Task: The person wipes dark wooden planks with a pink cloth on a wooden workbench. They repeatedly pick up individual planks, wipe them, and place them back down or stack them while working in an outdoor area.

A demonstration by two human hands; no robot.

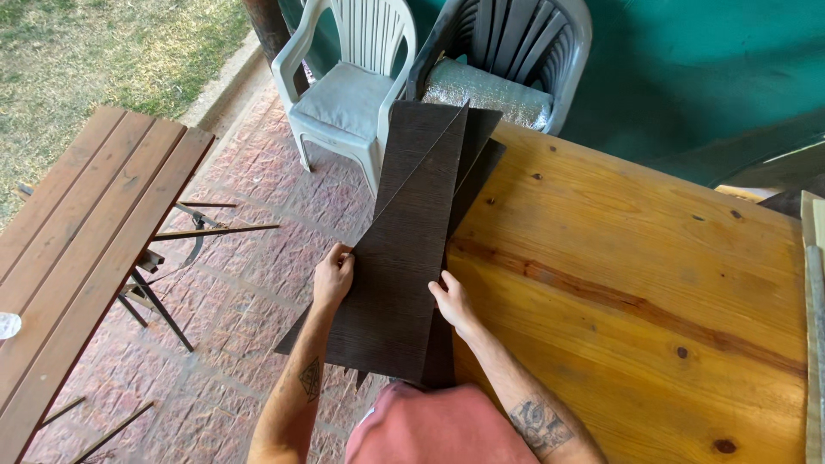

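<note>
Several long dark brown wood-grain boards [412, 232] lie fanned over the left edge of a yellow pine table [636, 258]. My left hand [333, 277] grips the left edge of the top board. Against that board's right edge presses my right hand [453, 301], fingers on its surface. The boards' near ends stick out past the table corner, over my pink shorts [443, 425]. Their far ends point towards the chairs.
A white plastic chair [352, 77] with a cushion and a grey plastic chair [516, 60] holding a silver roll stand beyond the table. A reddish slatted wooden table [77, 241] stands left on brick paving. Light boards [812, 318] lie at the right edge. Green tarp hangs behind.
</note>
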